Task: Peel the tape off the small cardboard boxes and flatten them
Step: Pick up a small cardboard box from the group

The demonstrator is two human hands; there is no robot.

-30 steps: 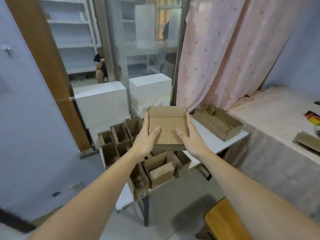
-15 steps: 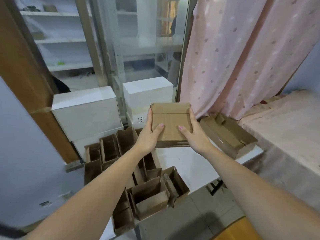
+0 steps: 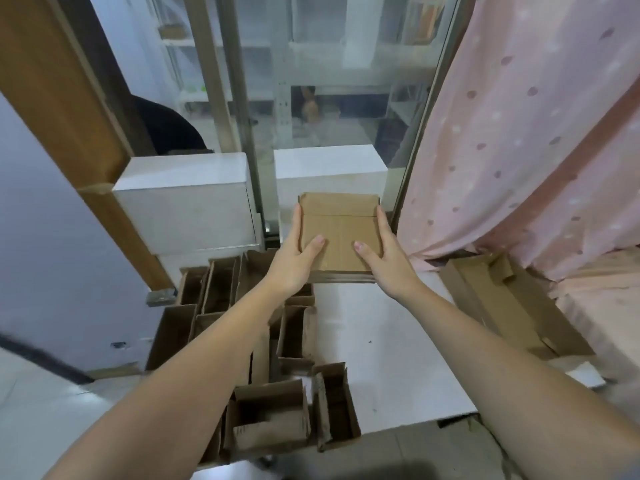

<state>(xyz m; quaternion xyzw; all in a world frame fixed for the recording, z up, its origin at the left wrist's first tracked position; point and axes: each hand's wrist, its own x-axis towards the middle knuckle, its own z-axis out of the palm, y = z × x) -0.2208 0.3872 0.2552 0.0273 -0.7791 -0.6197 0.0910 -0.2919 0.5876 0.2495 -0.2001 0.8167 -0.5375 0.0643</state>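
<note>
Cardboard box [image 3: 341, 237] flattened, held above table [image 3: 381, 341]; my left hand [image 3: 294, 261] and right hand [image 3: 384, 261] clasp side edges, thumbs on top. Light, stiff, bends at creases; edge hold seems best.

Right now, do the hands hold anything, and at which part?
Both hold the flattened box: left hand on its left edge, right hand on its right edge, thumbs on top.

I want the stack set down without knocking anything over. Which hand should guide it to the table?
Right, probably. Both the left hand and right hand grip the flattened cardboard stack, but bare white table lies under the right arm, while open small boxes crowd beneath the left.
</note>
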